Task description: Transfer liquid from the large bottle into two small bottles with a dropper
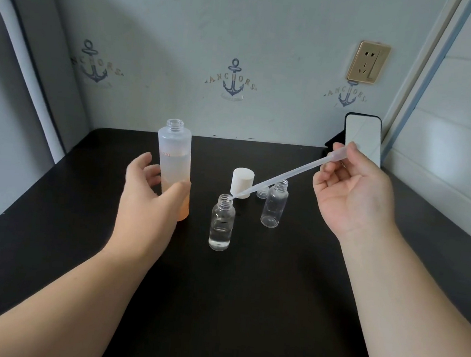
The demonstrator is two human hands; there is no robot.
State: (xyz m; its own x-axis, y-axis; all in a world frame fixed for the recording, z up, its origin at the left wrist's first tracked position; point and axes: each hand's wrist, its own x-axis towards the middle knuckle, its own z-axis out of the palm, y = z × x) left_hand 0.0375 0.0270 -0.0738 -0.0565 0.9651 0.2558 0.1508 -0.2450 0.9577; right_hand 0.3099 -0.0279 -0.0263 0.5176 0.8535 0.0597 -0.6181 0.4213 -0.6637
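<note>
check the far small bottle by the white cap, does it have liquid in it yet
No, the far small bottle looks clear and empty, while the near small bottle under the dropper tip holds liquid at its bottom.

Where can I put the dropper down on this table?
Bare tabletop lies between the forearms, nearer than the filled small bottle. The far left corner behind the left hand is bare too. It is crowded around the white cap, the empty small bottle and the large bottle.
</note>
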